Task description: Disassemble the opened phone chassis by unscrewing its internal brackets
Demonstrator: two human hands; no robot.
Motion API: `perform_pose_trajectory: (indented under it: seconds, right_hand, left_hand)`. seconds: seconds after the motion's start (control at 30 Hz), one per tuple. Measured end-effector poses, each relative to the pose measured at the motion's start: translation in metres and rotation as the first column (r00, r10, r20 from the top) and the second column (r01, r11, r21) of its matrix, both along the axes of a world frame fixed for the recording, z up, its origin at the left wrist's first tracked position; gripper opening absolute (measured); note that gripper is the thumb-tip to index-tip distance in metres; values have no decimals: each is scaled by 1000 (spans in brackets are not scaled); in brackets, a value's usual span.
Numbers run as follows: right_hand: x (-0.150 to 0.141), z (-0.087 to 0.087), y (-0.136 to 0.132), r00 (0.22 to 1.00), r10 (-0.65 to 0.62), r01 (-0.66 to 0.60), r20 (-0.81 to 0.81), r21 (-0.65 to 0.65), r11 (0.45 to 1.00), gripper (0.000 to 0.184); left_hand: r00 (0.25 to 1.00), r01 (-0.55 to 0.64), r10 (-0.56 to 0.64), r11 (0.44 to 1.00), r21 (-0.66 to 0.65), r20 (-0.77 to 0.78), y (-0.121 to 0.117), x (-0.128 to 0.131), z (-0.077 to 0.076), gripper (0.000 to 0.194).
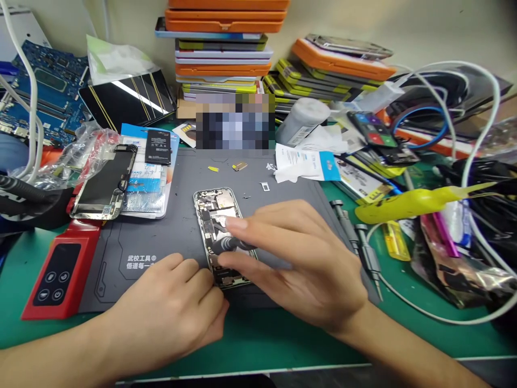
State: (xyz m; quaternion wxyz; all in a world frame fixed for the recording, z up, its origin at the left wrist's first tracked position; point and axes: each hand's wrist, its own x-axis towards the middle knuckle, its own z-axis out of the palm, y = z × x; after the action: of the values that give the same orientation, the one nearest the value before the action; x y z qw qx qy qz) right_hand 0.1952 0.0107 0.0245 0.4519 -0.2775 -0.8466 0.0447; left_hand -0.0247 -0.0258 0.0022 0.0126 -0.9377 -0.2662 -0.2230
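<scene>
An opened phone [224, 201] lies on the dark grey mat with its internal parts exposed. At its lower left edge is my left hand [173, 304], fingers curled closed against the frame; the fingertips are hidden. Over the phone's right side, my right hand [297, 258] closes thumb and fingers around a dark, ridged tool [231, 243] that looks like a screwdriver. Its far end is hidden by the hand. A silvery-white piece [222, 221] shows inside the phone near the index fingertip. Past the phone lie a SIM tray [264, 187] and a small gold-coloured part [239, 167].
A red device with a dark button panel [56, 275] stands left, near a detached phone screen [105, 180] and a black battery [158, 146]. Grey screwdrivers [365, 250], a yellow bottle [407, 205] and a white cable [428, 321] lie right. Stacked boxes [224, 70] line the back.
</scene>
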Motion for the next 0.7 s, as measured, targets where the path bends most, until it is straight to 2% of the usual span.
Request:
perform_pose_trajectory:
  seconds: [0.13, 0.23, 0.37, 0.7]
  right_hand:
    - [0, -1, 0, 998, 53, -56, -40, -78, 995, 41]
    - [-1, 0, 0, 999, 21, -23, -41, -57, 998, 46]
    - [-1, 2, -1, 998, 27, -35, -64, -113, 993, 44]
    - [-3, -2, 2, 991, 50, -59, -123, -64, 996, 33]
  left_hand:
    - [1000, -6, 6, 1000, 8, 1, 0, 0, 0, 34]
    - [1000, -7, 7, 1000, 9, -5, 1, 2, 1, 34]
    - [1000, -7, 7, 1000, 15, 3, 1, 3, 3, 35]
    - [1000, 2, -2, 1000, 11, -1, 2, 0, 1, 35]
